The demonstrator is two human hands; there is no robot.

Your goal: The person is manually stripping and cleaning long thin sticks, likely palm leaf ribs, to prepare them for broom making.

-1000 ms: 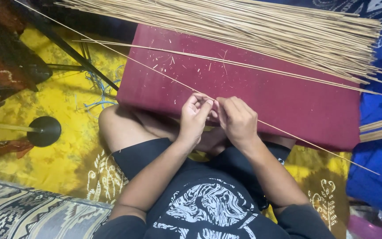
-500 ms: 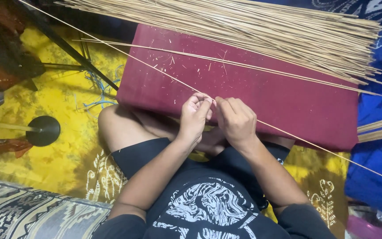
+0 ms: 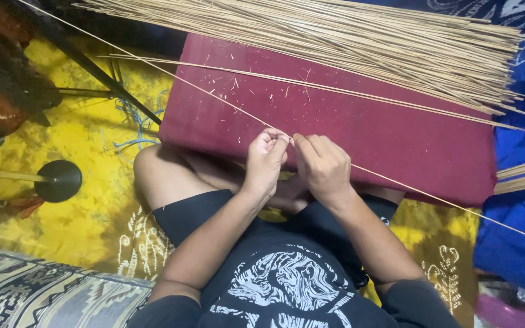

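Over maroon cushion [image 3: 396, 140], left hand [image 3: 267, 159], right hand [image 3: 323, 167] pinching thin straw-coloured stick [image 3: 171, 76]

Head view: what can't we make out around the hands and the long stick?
- Grip on the long stick: hidden by curled fingers of left hand and right hand.
- Any tool in the hands: hidden, cannot tell.
- Stick's ends: cut off by top-left and right edges.
- Stick bundle: left part cut off by the top edge.

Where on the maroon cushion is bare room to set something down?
The maroon cushion is bare right of both hands, between the loose strip and the long strip they hold. Its far edge is crowded under the bundle of strips.
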